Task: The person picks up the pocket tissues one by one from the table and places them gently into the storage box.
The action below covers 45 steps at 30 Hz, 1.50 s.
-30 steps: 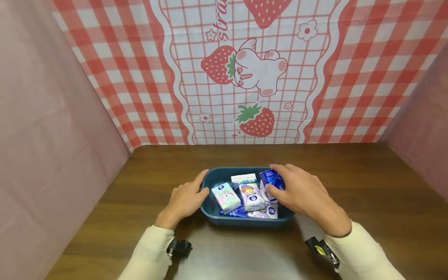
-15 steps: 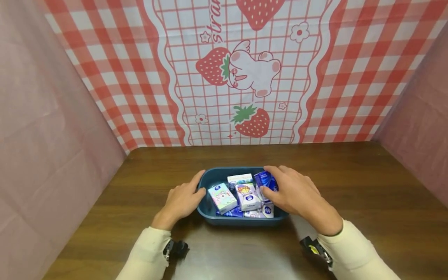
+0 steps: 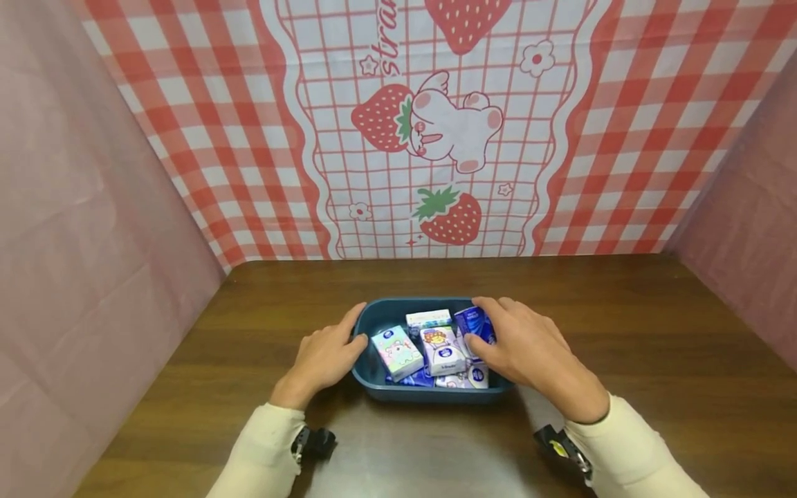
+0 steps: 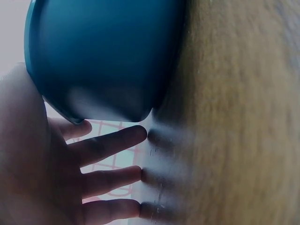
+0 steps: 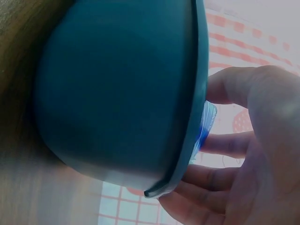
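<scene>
A dark teal plastic bin [image 3: 429, 394] stands on the table and holds several small packs of pocket tissues. My left hand [image 3: 324, 360] rests at its left end, thumb and index fingertip at the rim; in the left wrist view the other fingers extend loosely beside the bin wall. My right hand [image 3: 529, 339] reaches over the right end and holds a blue tissue pack [image 3: 476, 324] between thumb and fingers. That pack is tilted and partly hidden by the hand. Nearby lie a bear-print pack [image 3: 398, 351], a pack with a cartoon girl [image 3: 442, 349] and a white pack [image 3: 429, 318].
The brown wooden table [image 3: 280, 290] runs back to a red-checked strawberry cloth [image 3: 448, 138]. Pink cloth [image 3: 93, 207] hangs at the left and another pink cloth [image 3: 741, 194] at the right. A black strap device [image 3: 314, 443] sits on the left wrist.
The whole head view shifts slightly left and then a little back. Both hands keep their places at the bin, and the blue tissue pack tilts only slightly.
</scene>
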Each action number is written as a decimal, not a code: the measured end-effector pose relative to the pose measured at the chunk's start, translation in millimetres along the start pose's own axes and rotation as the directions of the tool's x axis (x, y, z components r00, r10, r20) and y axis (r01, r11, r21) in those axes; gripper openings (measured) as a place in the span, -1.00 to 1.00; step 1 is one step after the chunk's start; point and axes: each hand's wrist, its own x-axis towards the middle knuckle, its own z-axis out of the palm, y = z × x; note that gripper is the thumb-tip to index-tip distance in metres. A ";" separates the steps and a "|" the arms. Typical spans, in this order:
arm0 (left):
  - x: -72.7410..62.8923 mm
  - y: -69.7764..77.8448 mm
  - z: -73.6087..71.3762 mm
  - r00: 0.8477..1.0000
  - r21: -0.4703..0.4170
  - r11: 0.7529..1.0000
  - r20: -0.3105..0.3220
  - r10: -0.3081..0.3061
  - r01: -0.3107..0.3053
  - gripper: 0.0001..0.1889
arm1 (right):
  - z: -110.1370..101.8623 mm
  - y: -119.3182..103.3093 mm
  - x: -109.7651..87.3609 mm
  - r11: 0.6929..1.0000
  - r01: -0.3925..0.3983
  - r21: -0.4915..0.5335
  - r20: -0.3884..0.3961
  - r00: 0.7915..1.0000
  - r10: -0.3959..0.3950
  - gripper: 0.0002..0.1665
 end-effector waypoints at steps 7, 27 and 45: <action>-1.6 -0.2 0.7 1.000 0.004 1.000 0.004 -0.007 0.007 -0.36 | 4.4 1.6 -1.1 1.000 0.012 -0.017 -0.018 1.000 -0.013 -0.29; -2.2 -2.1 2.8 1.000 -0.018 1.000 -0.020 0.000 -0.001 -0.39 | 3.7 13.2 4.3 1.000 0.008 0.025 -0.045 0.999 -0.007 -0.45; 0.8 -18.5 -8.1 0.999 -0.029 1.000 -0.043 -0.014 0.012 -0.50 | 6.3 44.3 3.7 0.996 -0.038 0.075 -0.099 0.994 0.045 -0.56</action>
